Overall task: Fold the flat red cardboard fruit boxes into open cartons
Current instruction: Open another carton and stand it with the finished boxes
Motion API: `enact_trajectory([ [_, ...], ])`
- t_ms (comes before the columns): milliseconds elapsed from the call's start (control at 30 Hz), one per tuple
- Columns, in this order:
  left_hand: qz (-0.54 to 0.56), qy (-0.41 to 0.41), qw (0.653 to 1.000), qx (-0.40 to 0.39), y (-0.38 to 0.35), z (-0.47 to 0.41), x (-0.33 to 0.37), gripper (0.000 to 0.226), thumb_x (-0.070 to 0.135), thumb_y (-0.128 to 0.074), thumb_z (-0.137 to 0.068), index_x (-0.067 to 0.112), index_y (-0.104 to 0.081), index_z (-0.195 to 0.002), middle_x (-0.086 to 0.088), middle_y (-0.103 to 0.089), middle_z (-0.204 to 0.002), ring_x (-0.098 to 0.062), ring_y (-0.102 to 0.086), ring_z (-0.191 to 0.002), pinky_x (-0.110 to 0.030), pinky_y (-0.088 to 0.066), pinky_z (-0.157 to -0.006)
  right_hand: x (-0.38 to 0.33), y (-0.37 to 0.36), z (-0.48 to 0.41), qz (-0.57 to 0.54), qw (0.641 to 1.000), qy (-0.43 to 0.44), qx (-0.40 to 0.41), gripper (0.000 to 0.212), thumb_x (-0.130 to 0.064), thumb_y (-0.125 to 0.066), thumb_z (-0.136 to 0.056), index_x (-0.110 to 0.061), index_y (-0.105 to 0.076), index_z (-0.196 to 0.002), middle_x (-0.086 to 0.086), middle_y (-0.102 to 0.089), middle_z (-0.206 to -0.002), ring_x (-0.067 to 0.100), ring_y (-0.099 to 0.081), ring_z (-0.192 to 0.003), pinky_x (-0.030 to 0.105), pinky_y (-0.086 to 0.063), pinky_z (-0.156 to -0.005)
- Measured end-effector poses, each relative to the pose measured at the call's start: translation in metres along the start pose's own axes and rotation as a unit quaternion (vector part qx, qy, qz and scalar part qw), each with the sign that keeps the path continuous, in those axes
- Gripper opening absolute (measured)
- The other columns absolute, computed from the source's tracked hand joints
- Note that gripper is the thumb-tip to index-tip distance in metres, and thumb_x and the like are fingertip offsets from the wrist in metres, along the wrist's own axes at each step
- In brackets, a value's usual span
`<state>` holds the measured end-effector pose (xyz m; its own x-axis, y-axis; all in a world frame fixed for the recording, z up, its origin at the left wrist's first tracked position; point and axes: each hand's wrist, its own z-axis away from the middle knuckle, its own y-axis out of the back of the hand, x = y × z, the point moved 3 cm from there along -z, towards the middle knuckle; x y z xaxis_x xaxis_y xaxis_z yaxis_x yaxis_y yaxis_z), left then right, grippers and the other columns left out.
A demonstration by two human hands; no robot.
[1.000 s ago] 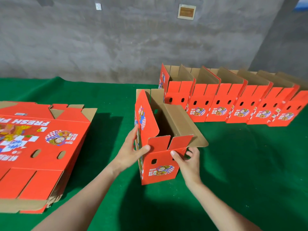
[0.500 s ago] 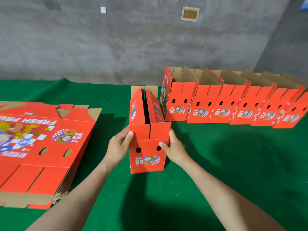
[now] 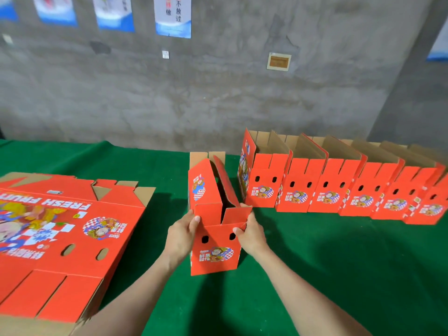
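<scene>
Carton [image 3: 214, 248] upright on green table [image 3: 315, 275], both hands clamped on its near end
Left hand [image 3: 180, 236] wraps the near-left corner, thumb on the front flap; right hand [image 3: 252, 235] pinches the near-right flap edge, fingers curled round it. Long side flaps lean inward over the top; brown end flaps stand up at the far end. Stack of flat boxes [image 3: 60, 226] lies to the left, print side up, apart from the carton. Row of folded cartons [image 3: 327, 187] stands to the right along the back, side by side, tops open, nearest one close to the held carton's far end
</scene>
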<state>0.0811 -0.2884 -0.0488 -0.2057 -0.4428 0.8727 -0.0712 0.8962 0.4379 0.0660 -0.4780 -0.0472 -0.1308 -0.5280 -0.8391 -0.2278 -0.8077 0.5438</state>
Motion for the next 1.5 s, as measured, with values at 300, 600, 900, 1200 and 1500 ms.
enact_trajectory([
  [300,-0.045,0.036,0.994,-0.095,0.002,-0.045,0.01,0.038,0.03,-0.04,-0.102,0.013,-0.056,-0.133,-0.005,-0.056,-0.135,-0.028,-0.056,-0.118,-0.04,-0.048,-0.096,0.008,-0.035,0.017,0.229,0.951,0.204,-0.042,0.047,-0.007,-0.054,-0.088,-0.024,-0.047,-0.132,0.007,-0.036,-0.132,0.026,-0.035,-0.128,0.032,-0.034,-0.107],
  [600,-0.033,0.119,0.99,-0.071,-0.017,-0.049,-0.052,0.053,0.026,-0.032,-0.103,0.009,-0.018,-0.151,-0.007,-0.019,-0.157,-0.02,-0.016,-0.146,-0.027,-0.017,-0.114,0.018,-0.064,-0.035,0.436,0.88,0.095,-0.165,0.078,-0.017,-0.057,-0.087,-0.04,-0.016,-0.148,0.017,0.016,-0.157,0.04,0.018,-0.144,0.051,0.0,-0.117],
  [900,-0.401,0.226,0.866,-0.194,-0.043,-0.041,-0.148,0.068,0.058,-0.025,-0.094,0.029,-0.001,-0.152,-0.007,0.008,-0.16,-0.027,-0.006,-0.148,-0.036,-0.013,-0.119,0.01,-0.081,-0.121,0.486,0.854,0.119,-0.141,0.087,-0.041,-0.05,-0.095,-0.042,0.019,-0.146,0.016,0.014,-0.159,0.043,0.005,-0.145,0.061,-0.001,-0.115],
  [1200,-0.308,0.379,0.848,-0.205,-0.056,-0.09,-0.151,0.068,0.054,-0.014,-0.1,0.018,0.009,-0.152,-0.024,0.002,-0.157,-0.037,-0.016,-0.144,-0.046,-0.016,-0.117,0.001,-0.08,-0.227,0.54,0.822,0.127,-0.125,0.103,-0.037,-0.063,-0.086,-0.049,0.023,-0.143,0.012,-0.007,-0.157,0.032,-0.017,-0.143,0.049,-0.016,-0.117],
  [1500,-0.442,0.248,0.798,-0.327,-0.063,-0.084,-0.146,0.061,0.039,-0.035,-0.098,0.04,-0.004,-0.15,-0.019,0.008,-0.158,-0.039,-0.011,-0.144,-0.061,-0.017,-0.112,0.004,-0.07,-0.259,0.552,0.807,0.141,-0.157,0.088,-0.04,-0.059,-0.085,-0.049,0.002,-0.148,0.009,-0.017,-0.151,0.03,-0.026,-0.137,0.042,-0.023,-0.113],
])
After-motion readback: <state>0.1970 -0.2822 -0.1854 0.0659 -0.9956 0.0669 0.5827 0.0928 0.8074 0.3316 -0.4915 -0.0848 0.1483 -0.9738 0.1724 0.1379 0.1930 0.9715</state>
